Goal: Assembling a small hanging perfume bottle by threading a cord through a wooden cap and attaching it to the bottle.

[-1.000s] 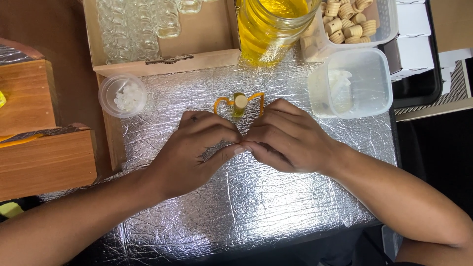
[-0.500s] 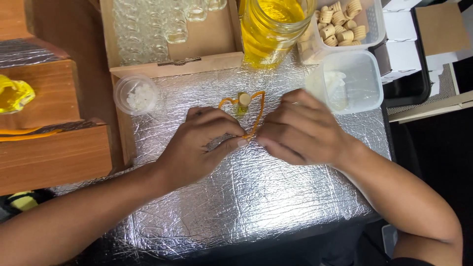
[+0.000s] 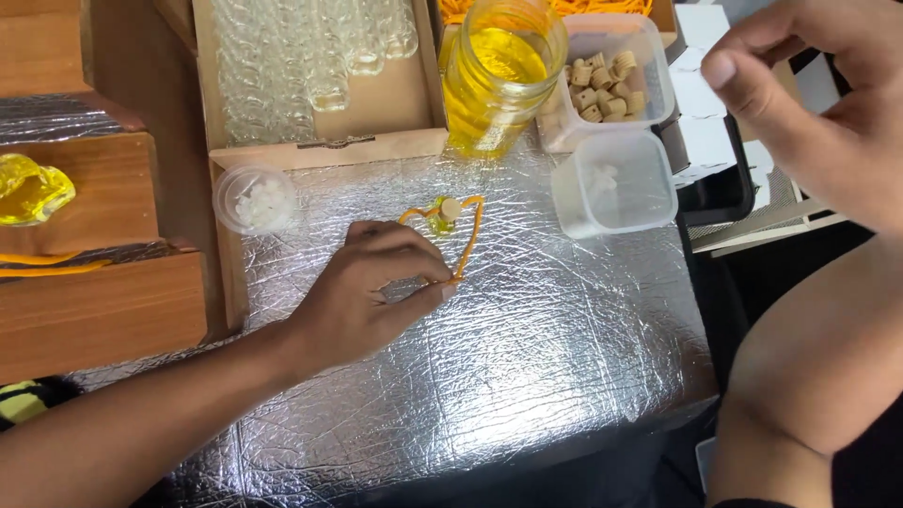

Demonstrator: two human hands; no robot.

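A tiny glass vial [image 3: 445, 215] with a cork stopper and yellow liquid lies on the silver foil mat [image 3: 489, 376]. An orange cord [image 3: 468, 240] runs from it in a loop. My left hand [image 3: 372, 296] rests on the foil, with thumb and forefinger pinched on the loop's near end. My right hand [image 3: 823, 99] is lifted high at the upper right, close to the camera and well away from the vial. Its fingers are loosely curled and apart, and I see nothing in them.
A cardboard box [image 3: 395, 113] of clear glass vials stands at the back. Beside it are a jar of yellow liquid [image 3: 499, 80], a tub of corks [image 3: 611, 80] and a clear tub [image 3: 616, 183]. A small round cup [image 3: 256, 199] sits left; wooden blocks [image 3: 103, 315] at far left.
My right hand has let go of the cord and risen up and to the right, off the foil. My left hand stays on the cord's end, and the view has shifted.
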